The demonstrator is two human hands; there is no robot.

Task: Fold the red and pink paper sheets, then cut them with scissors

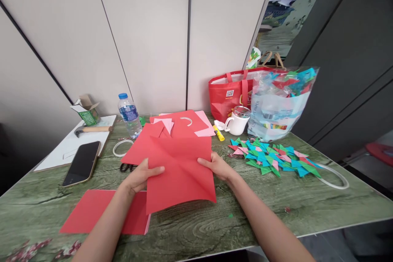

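A square sheet of red paper [181, 172] is held up above the table, with a soft diagonal crease across it. My left hand [141, 175] pinches its left edge, thumb on the front face. On the opposite edge my right hand [216, 166] grips it the same way; the fingers behind the sheet are hidden on both sides. Under my left forearm lies a stack of red paper [89, 213] with a pink edge showing. Behind the held sheet are more red sheets [138, 147] and some folded pink paper [166, 124]. Black scissor handles [124, 167] peek out from beneath them.
Left are a phone [82, 163], a hammer [93, 129], a small box [87, 114] and a water bottle [129, 116]. Right are a white mug [238, 122], glue stick [218, 133], red bag [221, 98], plastic paper bag [273, 110], and a folded-paper wreath [273, 157] on a white ring [337, 178].
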